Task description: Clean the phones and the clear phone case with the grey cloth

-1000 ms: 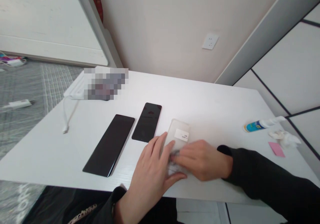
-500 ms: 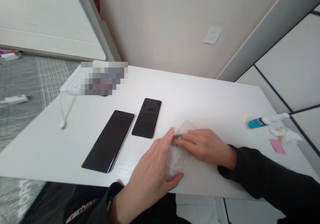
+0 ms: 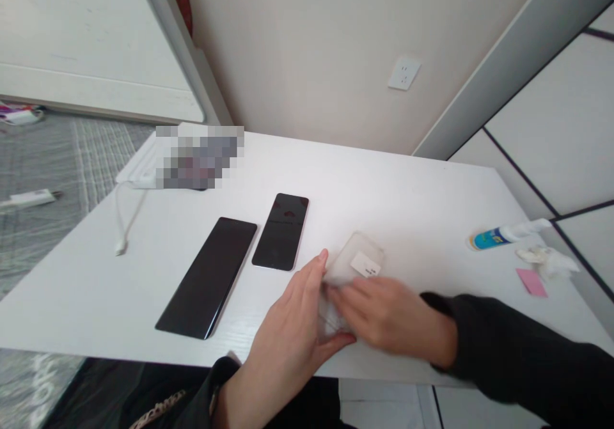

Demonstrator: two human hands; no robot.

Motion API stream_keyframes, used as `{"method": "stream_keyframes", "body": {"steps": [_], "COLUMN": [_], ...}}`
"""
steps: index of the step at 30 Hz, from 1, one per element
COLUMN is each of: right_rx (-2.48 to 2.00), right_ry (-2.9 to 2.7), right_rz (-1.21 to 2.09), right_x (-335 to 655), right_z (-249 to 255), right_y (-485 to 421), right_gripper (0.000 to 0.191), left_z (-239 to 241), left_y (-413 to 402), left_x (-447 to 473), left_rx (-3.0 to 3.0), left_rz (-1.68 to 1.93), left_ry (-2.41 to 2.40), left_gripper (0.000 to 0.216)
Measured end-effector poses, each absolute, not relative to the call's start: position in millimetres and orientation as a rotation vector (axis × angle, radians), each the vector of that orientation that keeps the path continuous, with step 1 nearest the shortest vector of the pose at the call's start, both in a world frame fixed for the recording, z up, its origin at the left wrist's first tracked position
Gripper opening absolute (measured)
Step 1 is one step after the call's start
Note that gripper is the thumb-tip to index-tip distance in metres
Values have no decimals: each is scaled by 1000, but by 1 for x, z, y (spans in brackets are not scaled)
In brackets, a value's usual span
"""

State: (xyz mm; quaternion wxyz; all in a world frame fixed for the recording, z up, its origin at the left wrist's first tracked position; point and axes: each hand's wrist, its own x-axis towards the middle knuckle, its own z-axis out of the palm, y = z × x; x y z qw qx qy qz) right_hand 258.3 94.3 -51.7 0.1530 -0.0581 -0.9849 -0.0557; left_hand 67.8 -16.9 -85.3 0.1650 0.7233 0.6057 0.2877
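Note:
A clear phone case (image 3: 357, 247) with a small white label (image 3: 366, 265) lies tilted over the front part of the table. My left hand (image 3: 292, 317) grips its left edge, the fingers along the side and the thumb at the near end. Bunched fingers of my right hand (image 3: 377, 314) press on the inside of the case; they are smeared by motion, and anything pinched in them is hidden. Left of the case lie a black-screened phone (image 3: 281, 231) and a larger dark phone (image 3: 208, 279), side by side.
On the right of the white table (image 3: 422, 211) are a blue-labelled bottle with a white nozzle (image 3: 494, 237), crumpled tissue (image 3: 551, 261) and a pink paper piece (image 3: 531, 282). A white cable (image 3: 122, 247) and a blurred-out item (image 3: 199, 160) are at the back left.
My right hand has slid toward me along the case, uncovering the white label and the case's far end. My left hand keeps its hold. The view has shifted slightly.

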Motion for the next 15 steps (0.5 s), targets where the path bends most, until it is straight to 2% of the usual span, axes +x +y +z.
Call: {"method": "stream_keyframes", "body": {"steps": [2,7,12,15], "right_rx": [-50,-555,18,-203], "right_ry": [-2843,-2769,-2793,-2756], "right_rz": [-5,-314,-26,-10], "right_x": [258,262,261,267], "right_z": [-52,-59,-64,-66], "right_y": [93,120,117,135], "right_gripper": [24,26,23,27], "left_z": [-85,-88,-91,-88], "left_y": [-16,-16,-20,-21], "left_x": [68,68,67,67], "left_rx": [2082,2096,2191,2278], "left_rz": [825,805,804,779], "left_ry": [1720,1784,1804,1879], "left_gripper": [136,129,109,96]}}
